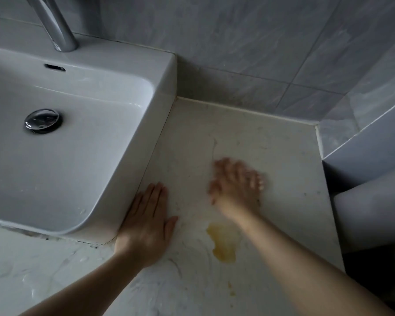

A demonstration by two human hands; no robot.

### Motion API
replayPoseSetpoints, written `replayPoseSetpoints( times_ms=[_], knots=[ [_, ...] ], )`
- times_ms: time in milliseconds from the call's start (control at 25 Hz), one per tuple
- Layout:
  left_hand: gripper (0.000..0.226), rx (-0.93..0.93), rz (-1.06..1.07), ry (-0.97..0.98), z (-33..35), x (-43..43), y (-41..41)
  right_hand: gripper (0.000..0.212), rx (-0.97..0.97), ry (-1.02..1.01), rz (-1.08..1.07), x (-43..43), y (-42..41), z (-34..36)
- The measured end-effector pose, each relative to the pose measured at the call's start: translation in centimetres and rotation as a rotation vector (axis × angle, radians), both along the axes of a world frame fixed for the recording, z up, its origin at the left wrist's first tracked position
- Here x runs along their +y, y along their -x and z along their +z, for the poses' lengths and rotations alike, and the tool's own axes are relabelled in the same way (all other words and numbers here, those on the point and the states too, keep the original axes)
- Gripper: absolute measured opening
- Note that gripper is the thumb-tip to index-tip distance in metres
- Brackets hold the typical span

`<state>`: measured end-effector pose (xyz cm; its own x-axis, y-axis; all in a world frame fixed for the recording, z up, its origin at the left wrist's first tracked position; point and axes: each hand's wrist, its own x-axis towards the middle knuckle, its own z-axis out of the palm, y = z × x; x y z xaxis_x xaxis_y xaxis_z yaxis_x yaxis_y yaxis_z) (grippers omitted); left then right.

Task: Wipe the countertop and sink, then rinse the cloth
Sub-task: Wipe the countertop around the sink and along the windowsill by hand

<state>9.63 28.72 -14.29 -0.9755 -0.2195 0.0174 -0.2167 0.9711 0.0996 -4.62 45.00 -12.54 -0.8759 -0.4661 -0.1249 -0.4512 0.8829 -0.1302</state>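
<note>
Where the counter (278,156) meets the white sink (132,156), two bare hands rest on the pale stone.
The counter runs from the sink's right wall to the tiled corner, and a yellow puddle (222,242) lies near its front between the forearms. The left hand (146,222) lies flat with fingers straight, grip released, its edge against the sink's outer wall. The right hand (235,185) is blurred beyond the puddle, fingers spread on the counter, grip released too. A chrome tap (57,26) stands behind the basin.
</note>
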Motion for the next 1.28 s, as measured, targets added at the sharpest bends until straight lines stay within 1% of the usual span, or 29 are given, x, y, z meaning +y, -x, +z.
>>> replayPoseSetpoints(
  times_ms=[40,80,120,160,200,240,280,320,360,400,520,640,720,800,840,920,1000,1080,1120,1160,1200,1280],
  knots=[
    [0.069,0.010,0.017,-0.015,0.0,0.1,-0.3,0.058,0.038,0.000,0.176,-0.6,-1.9,-0.3],
    [0.068,0.022,0.042,-0.030,0.0,0.3,-0.7,0.057,0.052,0.002,0.301,-0.1,-3.3,-0.5],
    [0.067,0.032,0.071,-0.049,0.0,0.6,-1.3,0.056,0.055,-0.016,0.372,1.2,-3.5,-0.6],
    [0.067,0.038,0.094,-0.072,0.0,0.9,-1.6,0.057,0.059,-0.061,0.385,2.7,-2.5,-0.4],
    [0.067,0.039,0.109,-0.089,0.0,1.0,-1.9,0.061,0.061,-0.090,0.341,4.1,-0.9,-0.5],
    [0.067,0.037,0.113,-0.094,0.0,1.0,-2.0,0.064,0.059,-0.103,0.243,4.9,0.7,-0.3],
    [0.068,0.037,0.113,-0.096,0.0,1.0,-2.0,0.063,0.014,-0.127,0.098,4.8,2.5,0.0],
    [0.068,0.044,0.113,-0.097,0.1,1.0,-2.0,0.059,-0.033,-0.127,-0.043,3.8,4.0,0.1],
    [0.069,0.044,0.116,-0.102,0.2,1.1,-1.8,0.057,-0.051,-0.100,-0.117,1.7,5.1,0.1],
    [0.069,0.042,0.121,-0.110,0.2,1.1,-1.7,0.056,-0.071,-0.064,-0.125,-1.0,5.5,0.1],
    [0.067,0.076,0.126,-0.130,0.3,1.1,-1.8,0.059,-0.108,0.078,-0.001,-9.2,3.8,-0.1],
    [0.055,0.157,0.130,-0.128,0.2,1.1,-1.9,0.059,-0.133,0.147,0.144,-13.8,0.8,0.3],
    [0.051,0.181,0.134,-0.128,0.0,1.1,-1.9,0.059,-0.130,0.126,0.235,-13.6,-0.5,0.4],
    [0.049,0.208,0.123,-0.125,0.0,1.1,-2.0,0.058,-0.076,0.035,0.337,-10.8,-0.4,0.1],
    [0.049,0.219,0.117,-0.120,0.1,1.1,-2.0,0.058,-0.056,-0.001,0.328,-8.7,0.4,0.0],
    [0.048,0.221,0.111,-0.115,0.0,1.1,-2.0,0.059,-0.031,-0.054,0.150,-3.7,2.8,-0.4],
    [0.048,0.225,0.108,-0.115,0.0,1.1,-1.9,0.058,-0.028,-0.106,-0.116,1.9,5.0,-0.2],
    [0.049,0.216,0.109,-0.114,-0.1,1.2,-1.9,0.056,-0.067,-0.086,-0.331,5.3,6.0,0.3],
    [0.049,0.220,0.110,-0.116,0.0,1.2,-1.8,0.055,-0.074,-0.058,-0.374,5.3,5.7,0.4],
    [0.048,0.225,0.109,-0.116,0.0,1.2,-1.8,0.054,-0.067,-0.035,-0.354,4.2,4.8,0.4],
    [0.049,0.226,0.106,-0.113,0.0,1.2,-1.8,0.055,-0.048,-0.024,-0.265,2.8,3.3,0.2],
    [0.050,0.217,0.109,-0.105,0.2,1.1,-1.9,0.058,-0.036,-0.030,0.041,0.7,-0.1,-0.2]
  ],
)
